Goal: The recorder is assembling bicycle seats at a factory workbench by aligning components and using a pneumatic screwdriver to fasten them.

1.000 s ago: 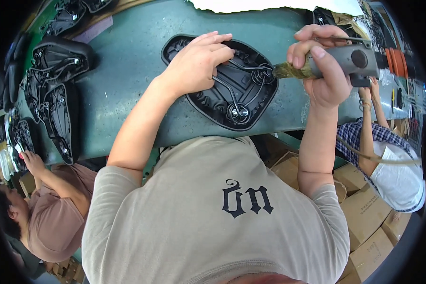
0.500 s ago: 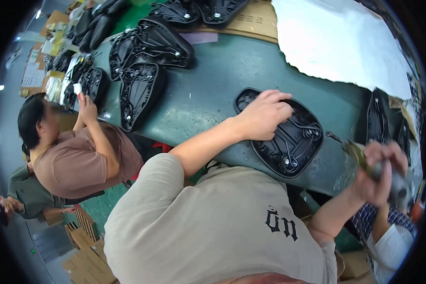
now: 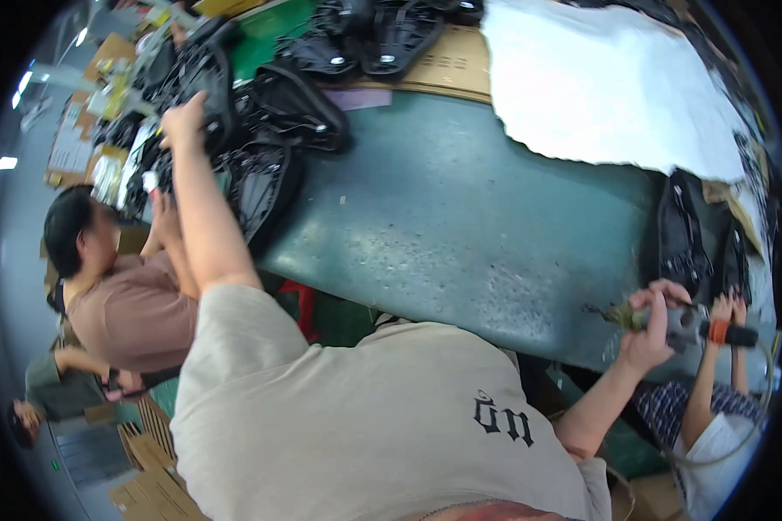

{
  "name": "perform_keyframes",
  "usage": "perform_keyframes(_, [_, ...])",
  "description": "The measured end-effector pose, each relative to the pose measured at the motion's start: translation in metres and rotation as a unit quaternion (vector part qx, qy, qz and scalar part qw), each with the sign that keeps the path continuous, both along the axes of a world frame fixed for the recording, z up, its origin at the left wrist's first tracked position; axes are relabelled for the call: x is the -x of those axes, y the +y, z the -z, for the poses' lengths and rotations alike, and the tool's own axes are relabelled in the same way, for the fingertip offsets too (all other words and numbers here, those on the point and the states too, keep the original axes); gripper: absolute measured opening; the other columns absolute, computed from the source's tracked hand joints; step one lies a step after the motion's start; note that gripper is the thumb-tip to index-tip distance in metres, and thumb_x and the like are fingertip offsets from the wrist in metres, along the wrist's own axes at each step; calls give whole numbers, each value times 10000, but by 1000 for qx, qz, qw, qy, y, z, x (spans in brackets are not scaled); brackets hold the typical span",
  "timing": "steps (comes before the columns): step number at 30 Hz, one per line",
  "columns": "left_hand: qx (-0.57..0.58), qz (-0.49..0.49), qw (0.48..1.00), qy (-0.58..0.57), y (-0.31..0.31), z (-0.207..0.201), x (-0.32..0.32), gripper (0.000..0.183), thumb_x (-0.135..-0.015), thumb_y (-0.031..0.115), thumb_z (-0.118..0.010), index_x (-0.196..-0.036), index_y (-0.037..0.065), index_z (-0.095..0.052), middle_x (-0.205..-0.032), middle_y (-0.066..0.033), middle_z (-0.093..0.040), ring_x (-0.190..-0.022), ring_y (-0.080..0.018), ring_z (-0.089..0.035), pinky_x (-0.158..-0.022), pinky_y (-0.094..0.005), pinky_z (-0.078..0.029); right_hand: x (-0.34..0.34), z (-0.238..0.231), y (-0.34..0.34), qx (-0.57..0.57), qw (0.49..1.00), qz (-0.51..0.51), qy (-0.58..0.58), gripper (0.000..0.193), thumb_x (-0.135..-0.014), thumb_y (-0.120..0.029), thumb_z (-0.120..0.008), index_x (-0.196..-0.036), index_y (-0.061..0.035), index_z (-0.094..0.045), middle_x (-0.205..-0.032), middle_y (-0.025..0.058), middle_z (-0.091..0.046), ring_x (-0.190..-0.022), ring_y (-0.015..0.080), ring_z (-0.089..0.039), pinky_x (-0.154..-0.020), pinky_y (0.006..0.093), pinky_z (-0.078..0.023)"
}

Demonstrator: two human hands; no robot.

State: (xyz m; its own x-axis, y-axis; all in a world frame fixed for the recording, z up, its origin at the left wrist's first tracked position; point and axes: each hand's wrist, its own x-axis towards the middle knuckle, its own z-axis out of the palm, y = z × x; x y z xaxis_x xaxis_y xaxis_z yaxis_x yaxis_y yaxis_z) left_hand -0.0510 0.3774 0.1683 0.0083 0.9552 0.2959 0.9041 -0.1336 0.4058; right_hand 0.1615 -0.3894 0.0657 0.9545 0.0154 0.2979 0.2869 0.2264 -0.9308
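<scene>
My left hand [image 3: 185, 120] is stretched far to the left, over the seat pile. Its fingers look apart, next to a tilted black seat shell [image 3: 213, 74]; slight blur hides whether they still touch it. My right hand [image 3: 650, 326] is wrapped round a grey air screwdriver [image 3: 685, 328] above the bench's right side. Its tip, with a greenish wrapped nose, points left, and an orange band circles its rear. More black seat shells with wires lie beside the left arm, including one shell [image 3: 265, 187] near the bench edge.
The green workbench [image 3: 408, 208] spreads before me, with a torn white sheet [image 3: 599, 87] at its far right. More black shells [image 3: 682, 230] lie at the right edge. A co-worker [image 3: 126, 278] sits at left, another person [image 3: 708, 434] at right. A hose [image 3: 712, 460] hangs by the right arm.
The seat shell under my left hand has left the bench middle. That hand has swung far left to the pile, where a tilted shell now shows. The screwdriver has turned more level.
</scene>
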Motion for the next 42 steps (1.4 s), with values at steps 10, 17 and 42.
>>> perform_keyframes(10, [42,62,984,163,121,78,57,981,-782,836,-650,-1237,-28,-741,-1362,-310,-647,-1301,-422,-617,-1126,-514,-452,-13,9,-1,15,997,-66,-31,366,-926,52,-644,-1277,21,-545,-1154,187,-691,-906,227,-729,-818,348,-576])
perform_keyframes(17, [-341,182,921,34,-61,43,-25,739,-859,561,-769,-1279,-39,-678,-1324,-222,-671,-1260,-414,-612,-1085,-491,-472,-49,-8,-3,58,990,71,110,317,-876,37,-655,-1189,37,-604,-956,163,-709,-625,187,-656,-595,331,-539])
perform_keyframes(42, [197,814,536,-102,-498,168,-151,1077,-660,272,-948,-1554,41,-394,-1632,-306,-293,-1474,-470,-406,-1154,-480,-456,57,-80,12,5,992,-127,9,307,-903,31,-671,-1167,4,-515,-1065,221,-680,-662,190,-657,-619,325,-567])
